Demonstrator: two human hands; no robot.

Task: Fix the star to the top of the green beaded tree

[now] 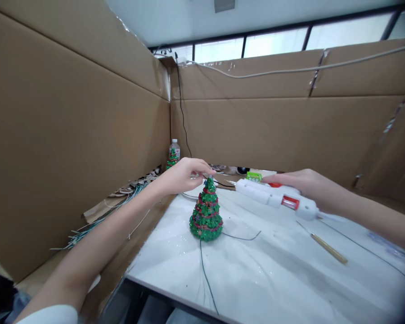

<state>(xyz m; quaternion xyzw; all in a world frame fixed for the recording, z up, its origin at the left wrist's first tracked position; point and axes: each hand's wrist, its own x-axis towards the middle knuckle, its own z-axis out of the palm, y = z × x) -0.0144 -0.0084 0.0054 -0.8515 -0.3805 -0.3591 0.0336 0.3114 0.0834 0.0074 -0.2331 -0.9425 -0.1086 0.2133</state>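
While the small green beaded tree with red garland (206,216) stands on the white bench (273,270), the left hand (184,175) pinches, seemingly, its tip; the right hand (302,182) grips a white plastic glue gun (276,198). Light, likely fragile: hold its base

Daylight comes through the strip of windows (273,42) high behind the small green beaded Christmas tree (206,216), and the panes are blown out to plain white. The glossy white tabletop (273,279) under the tree is bright, with soft grey shadows to its right below the white plastic glue gun (276,198). The tree itself is sharp. Far from it, the brown cardboard walls (70,135) bow outward, and the lower corners smear and darken.
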